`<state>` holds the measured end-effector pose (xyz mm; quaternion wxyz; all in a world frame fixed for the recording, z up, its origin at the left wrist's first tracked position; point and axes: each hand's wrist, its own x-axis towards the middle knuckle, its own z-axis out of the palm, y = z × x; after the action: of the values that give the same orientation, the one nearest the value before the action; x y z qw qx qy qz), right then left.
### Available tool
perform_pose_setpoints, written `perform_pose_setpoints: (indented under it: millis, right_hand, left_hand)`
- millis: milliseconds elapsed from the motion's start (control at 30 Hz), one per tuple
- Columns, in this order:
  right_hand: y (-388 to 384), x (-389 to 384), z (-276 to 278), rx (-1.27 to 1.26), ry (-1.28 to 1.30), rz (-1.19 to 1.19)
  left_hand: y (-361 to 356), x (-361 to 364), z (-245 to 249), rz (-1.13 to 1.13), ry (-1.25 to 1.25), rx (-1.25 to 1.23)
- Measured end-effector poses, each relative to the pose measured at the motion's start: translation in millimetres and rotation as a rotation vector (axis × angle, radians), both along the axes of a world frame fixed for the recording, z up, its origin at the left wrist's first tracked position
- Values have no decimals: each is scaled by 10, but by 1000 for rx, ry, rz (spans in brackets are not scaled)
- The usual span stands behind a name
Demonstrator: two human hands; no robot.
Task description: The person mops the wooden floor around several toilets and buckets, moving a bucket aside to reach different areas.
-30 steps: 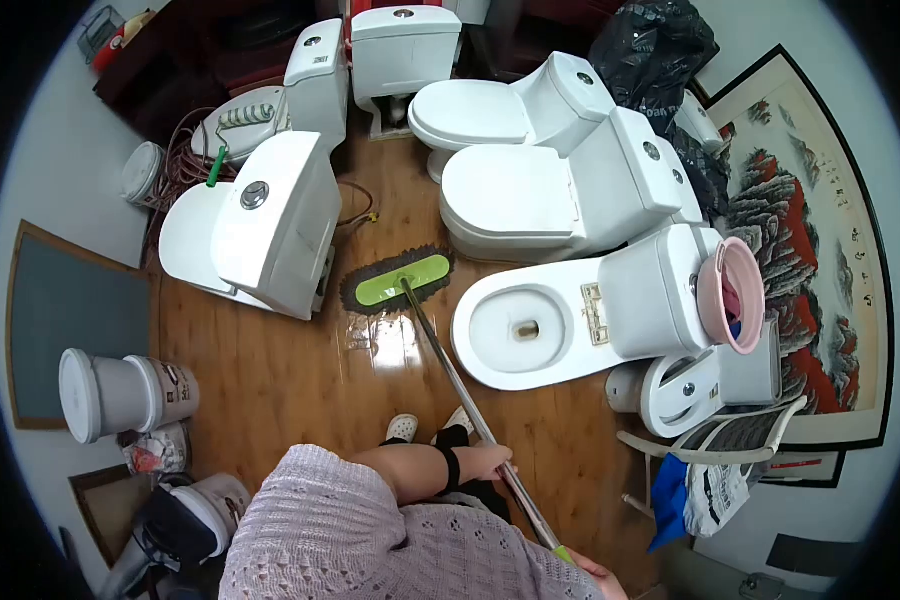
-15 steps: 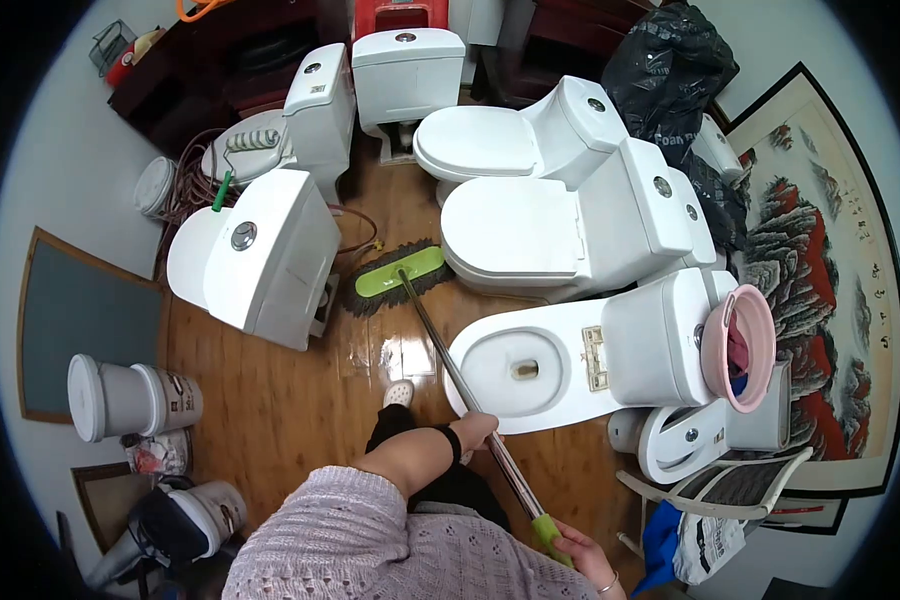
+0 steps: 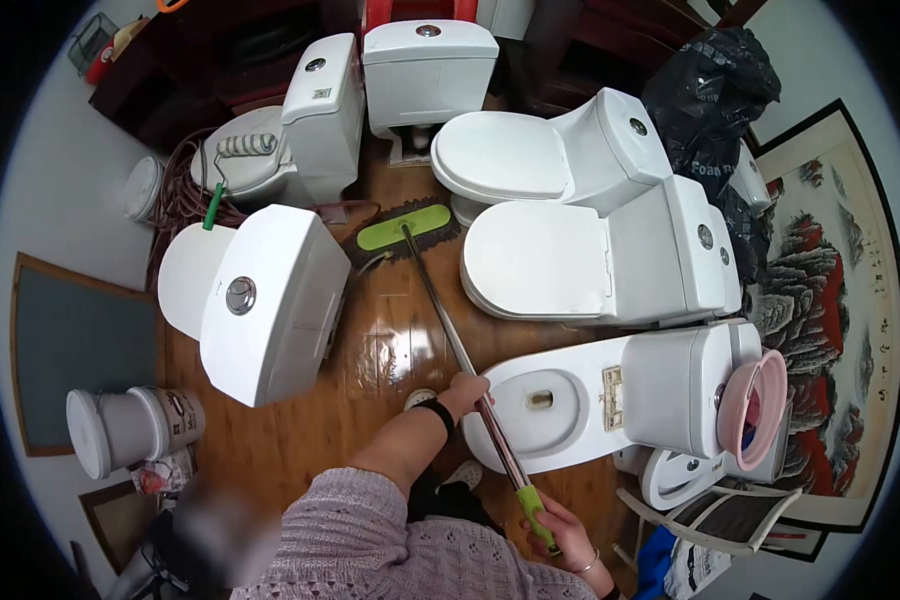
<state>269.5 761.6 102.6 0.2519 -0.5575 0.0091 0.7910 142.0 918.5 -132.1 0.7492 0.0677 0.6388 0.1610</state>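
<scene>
A mop with a flat green head (image 3: 404, 228) and grey fringe lies against the wooden floor between the toilets. Its long metal pole slants down toward me. My left hand (image 3: 466, 393) is closed around the middle of the pole, beside the bowl of a lidless white toilet (image 3: 480, 420). Lower down, my right hand (image 3: 555, 525) grips the green handle end. A white toilet with a closed lid (image 3: 535, 260) stands right of the mop head. Left of the pole is another toilet, its tank (image 3: 280, 300) facing me.
More toilets (image 3: 428, 75) stand at the back, with a coiled hose (image 3: 175, 205) and paint roller (image 3: 245, 146) at left. A pink basin (image 3: 753, 410) rests by a tank at right. Black bags (image 3: 710, 100), a chair (image 3: 720, 515) and buckets (image 3: 90, 435) line the sides.
The mop head has slid forward, farther from me, past the front of the lidded toilet. My hands still hold the pole, and my view and feet have shifted forward.
</scene>
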Motion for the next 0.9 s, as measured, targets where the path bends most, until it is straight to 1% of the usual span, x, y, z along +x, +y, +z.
perform_pose_setpoints:
  millis: [100,133,167,233,300,367,433,467,500,567,600,667,733,767,833,900]
  right_hand:
    - [290,-200,-288,-2,30,12]
    - [367,-266,-398,2,66,8]
    - [437,-335,-480,-5,66,5]
    - [666,-493,-579,0,60,-28]
    - [903,-580,-737,18,95,-21]
    - [1103,-700,-836,36,128,-11]
    - [1231,-852,-913,30,124,-36]
    - [1241,-851,-958,17,122,-40]
    - [1214,-851,-1014,22,124,-16]
    - [1053,-824,-1113,12,132,-7]
    - [962,-769,-1165,12,143,-1]
    - [782,-628,-1168,7,152,1]
    - [612,-462,-1074,-24,86,24]
    - [520,-386,-1020,-25,90,20]
    - [323,-242,-922,-46,84,71]
    - [56,-116,-854,-55,54,87]
  left_hand:
    - [375,-267,-146,31,31,31]
    - [492,-376,-144,22,13,59]
    - [612,-471,-204,19,14,53]
    - [852,-596,-334,0,43,121]
    - [1099,-685,-427,71,55,146]
    - [1336,-831,-505,-23,133,200]
    - [1466,-916,-632,70,159,189]
    - [1485,-929,-667,66,182,184]
    - [1469,-945,-591,56,183,168]
    - [1379,-970,-402,-166,218,201]
    - [1295,-923,-460,-120,188,156]
    - [1105,-792,-529,-92,172,166]
    - [867,-641,-617,-4,149,166]
    - [733,-582,-668,-9,153,164]
    - [498,-479,-599,1,91,90]
    - [211,-376,-457,28,144,119]
